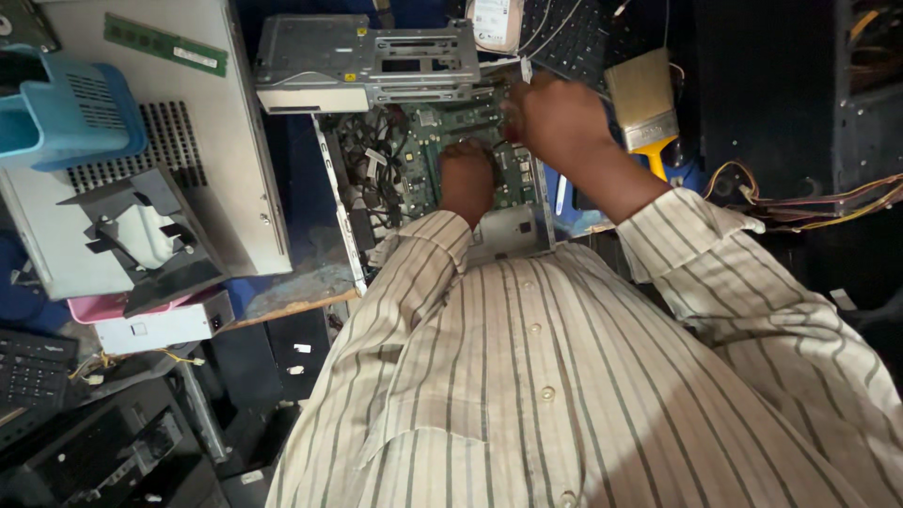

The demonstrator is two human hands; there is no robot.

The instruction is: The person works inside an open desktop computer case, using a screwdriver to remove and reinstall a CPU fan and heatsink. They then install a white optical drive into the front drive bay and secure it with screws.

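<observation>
Green motherboard (461, 141) under both hands (467, 179), beside tangled black cables (372, 165)

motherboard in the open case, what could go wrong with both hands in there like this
Both bare hands, left hand and right hand, press on the green motherboard; static or finger pressure might harm parts. The loose cable bundle beside the left hand could snag. The drive cage sits at the case's upper edge and might slip onto the board.
</observation>
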